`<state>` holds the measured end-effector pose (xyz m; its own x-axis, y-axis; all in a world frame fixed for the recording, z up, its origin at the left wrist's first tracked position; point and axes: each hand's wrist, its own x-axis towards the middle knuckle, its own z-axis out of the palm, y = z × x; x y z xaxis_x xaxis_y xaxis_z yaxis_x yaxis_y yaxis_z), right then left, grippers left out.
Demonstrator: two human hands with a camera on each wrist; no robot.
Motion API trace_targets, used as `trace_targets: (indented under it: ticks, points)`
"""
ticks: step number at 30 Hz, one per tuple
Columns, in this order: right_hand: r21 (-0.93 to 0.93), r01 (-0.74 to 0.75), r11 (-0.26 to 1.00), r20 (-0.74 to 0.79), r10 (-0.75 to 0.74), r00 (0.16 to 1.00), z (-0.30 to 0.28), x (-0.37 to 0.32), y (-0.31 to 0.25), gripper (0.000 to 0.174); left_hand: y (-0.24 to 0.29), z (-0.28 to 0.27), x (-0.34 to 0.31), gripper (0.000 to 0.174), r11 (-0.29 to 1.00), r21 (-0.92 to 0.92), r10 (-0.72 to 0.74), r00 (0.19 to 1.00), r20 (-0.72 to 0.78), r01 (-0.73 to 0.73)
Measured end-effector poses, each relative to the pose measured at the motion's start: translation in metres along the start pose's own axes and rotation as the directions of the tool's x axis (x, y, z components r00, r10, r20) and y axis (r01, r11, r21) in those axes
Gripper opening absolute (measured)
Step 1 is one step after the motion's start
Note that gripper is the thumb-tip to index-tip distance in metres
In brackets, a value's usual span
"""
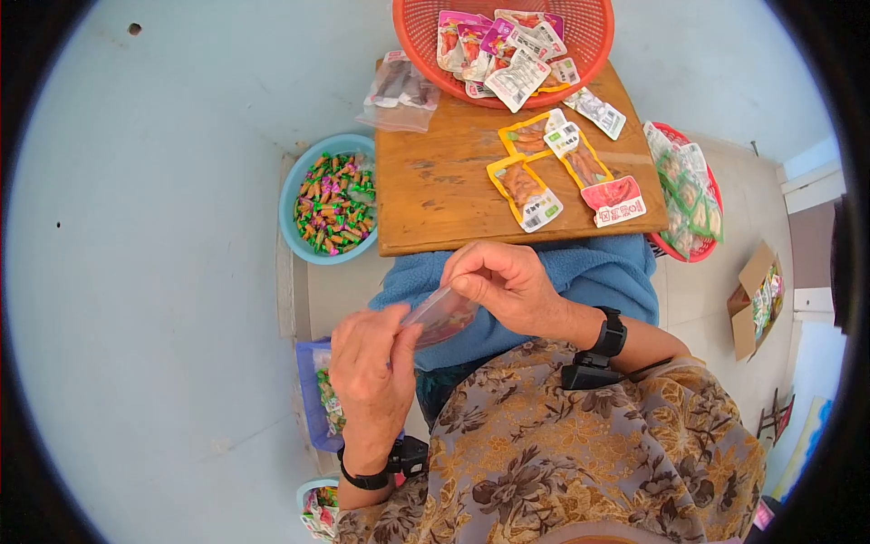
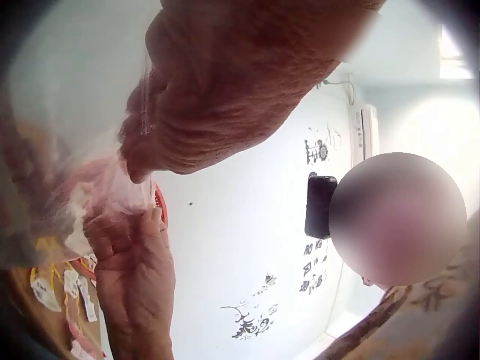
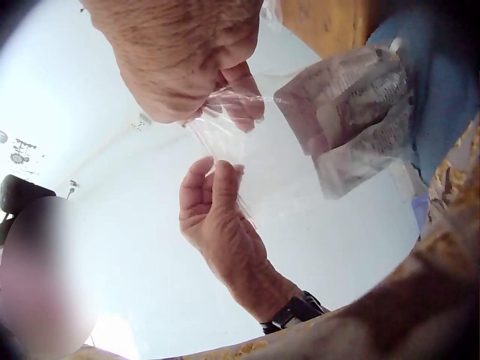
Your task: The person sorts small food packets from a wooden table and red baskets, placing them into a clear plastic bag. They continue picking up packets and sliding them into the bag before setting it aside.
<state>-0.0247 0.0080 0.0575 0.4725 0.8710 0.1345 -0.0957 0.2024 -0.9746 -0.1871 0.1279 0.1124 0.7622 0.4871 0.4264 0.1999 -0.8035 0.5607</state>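
A clear plastic bag [image 1: 439, 319] is held between the two hands above the lap. My left hand [image 1: 372, 367] pinches one side of its top edge, and my right hand [image 1: 509, 283] pinches the other side, thumb against fingers. In the right wrist view the bag [image 3: 349, 116] hangs with printed packets inside its lower part; the left hand [image 3: 229, 229] and right hand [image 3: 187, 67] grip the transparent top close together. The left wrist view has the left hand [image 2: 225, 90] large at the top and the right hand [image 2: 135, 277] below, with the bag's film between them.
On the wooden table [image 1: 435, 208] lie several food packets [image 1: 526, 190], another bagged bundle [image 1: 401, 89] and a red basket [image 1: 412, 27] of packets. Around it stand a blue basin [image 1: 288, 213] of wrapped sweets, a red basket of green packs [image 1: 689, 195] and a cardboard box [image 1: 743, 322].
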Motion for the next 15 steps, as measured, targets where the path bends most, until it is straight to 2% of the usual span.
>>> trace_targets:
  ticks: [2, 3, 5, 6, 8, 9, 11, 12, 14, 15]
  points:
    - [-0.054, 0.038, 0.998, 0.012, -0.038, 0.999, -0.002, -0.001, 0.001, 0.009, 0.003, -0.001, -0.001, 0.018, 0.995, 0.027, -0.093, 0.996, -0.002, 0.093]
    - [-0.055, 0.038, 0.998, 0.011, -0.037, 0.999, -0.002, -0.001, 0.001, 0.009, 0.002, -0.001, 0.000, 0.018, 0.995, 0.026, -0.092, 0.996, -0.001, 0.092]
    - [-0.018, 0.042, 0.999, 0.025, -0.042, 0.999, -0.003, -0.002, -0.001, 0.010, 0.000, -0.001, 0.001, 0.016, 1.000, 0.002, 0.020, 1.000, -0.003, -0.020]
    - [-0.021, 0.045, 0.999, 0.020, -0.045, 0.999, -0.003, -0.001, 0.000, 0.010, 0.000, -0.002, 0.002, 0.016, 1.000, -0.001, 0.026, 1.000, -0.003, -0.026]
    - [-0.092, 0.215, 0.972, 0.085, -0.208, 0.975, -0.003, 0.005, 0.001, 0.011, 0.002, -0.002, 0.004, 0.014, 0.998, 0.052, 0.043, 0.999, 0.016, -0.044]
    - [-0.118, 0.226, 0.967, 0.056, -0.220, 0.974, -0.004, 0.008, 0.000, 0.011, 0.002, -0.003, 0.004, 0.014, 0.997, 0.027, 0.076, 0.997, 0.022, -0.077]
    - [-0.134, 0.301, 0.944, 0.210, -0.270, 0.940, -0.003, 0.011, -0.003, 0.010, 0.004, -0.002, -0.002, 0.012, 0.997, 0.069, 0.012, 0.993, 0.118, -0.021]
    - [-0.135, 0.282, 0.950, 0.217, -0.249, 0.944, 0.000, 0.012, -0.003, 0.010, 0.006, 0.001, 0.000, 0.012, 0.997, 0.024, 0.066, 0.988, 0.140, -0.070]
    - [-0.164, 0.262, 0.951, 0.178, -0.232, 0.956, 0.004, 0.010, -0.004, 0.011, 0.011, 0.002, 0.002, 0.011, 0.994, 0.046, 0.093, 0.993, 0.071, -0.096]
    - [-0.138, 0.201, 0.970, 0.199, -0.171, 0.965, 0.006, 0.009, -0.005, 0.012, 0.011, 0.001, 0.002, 0.011, 0.991, 0.015, 0.129, 0.987, 0.090, -0.131]
